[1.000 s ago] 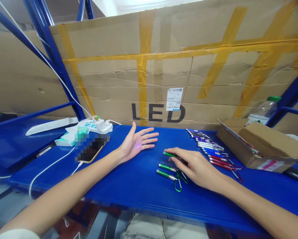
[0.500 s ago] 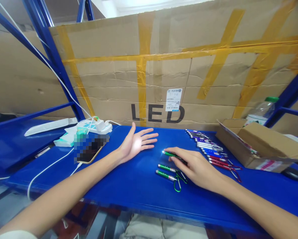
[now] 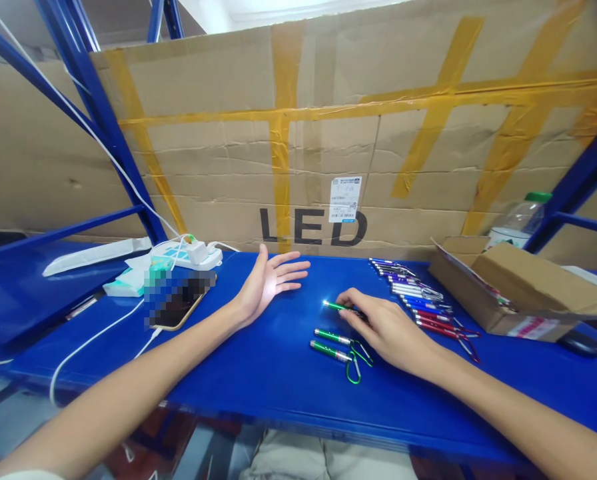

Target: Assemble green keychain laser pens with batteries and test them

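Observation:
My right hand (image 3: 378, 327) pinches a green flashlight (image 3: 334, 305) whose lit tip points left. Across from it, my left hand (image 3: 266, 290) is held up with fingers spread and palm toward the light; a pale glow lies on the palm. Just below the right hand, two more green flashlights (image 3: 331, 350) with green carabiner clips (image 3: 353, 370) lie side by side on the blue table (image 3: 258, 393). A row of flashlights in purple, silver, blue and red (image 3: 418, 300) lies to the right, beyond my right hand.
An open cardboard box (image 3: 508, 293) stands at the right, with a bottle (image 3: 521, 217) behind it and a black mouse (image 3: 582, 343) beside it. At the left are a phone (image 3: 183, 307), a power strip (image 3: 211, 257), tissues (image 3: 128, 280) and white cables. A large carton (image 3: 218, 173) walls the back.
The glow on my left palm is smaller and dimmer. My left palm has turned slightly. The whole view has shifted a little, and my right hand still holds the lit flashlight.

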Available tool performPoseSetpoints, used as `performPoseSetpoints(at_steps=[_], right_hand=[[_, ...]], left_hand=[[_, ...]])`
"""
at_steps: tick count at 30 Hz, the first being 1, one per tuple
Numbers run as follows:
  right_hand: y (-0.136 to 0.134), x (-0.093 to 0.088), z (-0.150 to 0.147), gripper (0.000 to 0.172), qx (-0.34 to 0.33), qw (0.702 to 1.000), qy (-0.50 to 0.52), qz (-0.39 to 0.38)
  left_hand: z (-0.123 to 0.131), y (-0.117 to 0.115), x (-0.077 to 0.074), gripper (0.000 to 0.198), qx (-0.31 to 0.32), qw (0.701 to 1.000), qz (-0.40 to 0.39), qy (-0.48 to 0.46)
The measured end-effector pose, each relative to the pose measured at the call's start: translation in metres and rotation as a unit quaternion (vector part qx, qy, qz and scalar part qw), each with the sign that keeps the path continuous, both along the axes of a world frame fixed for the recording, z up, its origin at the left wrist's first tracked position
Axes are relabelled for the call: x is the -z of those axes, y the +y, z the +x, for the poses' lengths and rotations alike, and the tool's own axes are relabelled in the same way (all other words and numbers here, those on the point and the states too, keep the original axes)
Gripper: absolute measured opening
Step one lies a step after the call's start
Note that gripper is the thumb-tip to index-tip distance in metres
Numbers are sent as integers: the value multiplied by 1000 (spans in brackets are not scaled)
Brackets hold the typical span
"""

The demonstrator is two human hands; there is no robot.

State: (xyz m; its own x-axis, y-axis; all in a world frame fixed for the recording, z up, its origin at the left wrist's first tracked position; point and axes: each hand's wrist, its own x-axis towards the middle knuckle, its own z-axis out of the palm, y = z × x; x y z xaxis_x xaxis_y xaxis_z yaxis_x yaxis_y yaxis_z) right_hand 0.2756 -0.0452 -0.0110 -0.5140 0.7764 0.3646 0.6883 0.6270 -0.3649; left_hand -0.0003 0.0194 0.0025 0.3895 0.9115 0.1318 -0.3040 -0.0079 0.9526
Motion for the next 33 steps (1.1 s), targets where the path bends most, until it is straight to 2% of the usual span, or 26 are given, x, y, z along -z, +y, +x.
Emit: performPoseSetpoints(at_steps=[7,11,17,20,26,30,33], right_hand=[[-8,-10,-3,16,4,999,34,7],[-6,-9,-2,13,19,999,44,17],[0,-2,-1,17,2,1000,5,25],[1,-1,-1,18,3,999,-27,20],[0,-1,-3,12,-14,998,-56,-24],[-1,-1,-5,17,-42,998,-39,-39],[-4,-3,-7,20,-52,998,-6,-40]], left_hand=[[1,0,3,88,17,999,-15,29],[1,-1,5,81,28,998,-17,49],[3,-1,7,64,-4,995,10,100],[4,2,11,60,-13,988,60,138],[5,-10,14,50,9,943,208,261],[7,-26,10,42,45,888,305,341],[9,-33,7,49,100,851,347,381]])
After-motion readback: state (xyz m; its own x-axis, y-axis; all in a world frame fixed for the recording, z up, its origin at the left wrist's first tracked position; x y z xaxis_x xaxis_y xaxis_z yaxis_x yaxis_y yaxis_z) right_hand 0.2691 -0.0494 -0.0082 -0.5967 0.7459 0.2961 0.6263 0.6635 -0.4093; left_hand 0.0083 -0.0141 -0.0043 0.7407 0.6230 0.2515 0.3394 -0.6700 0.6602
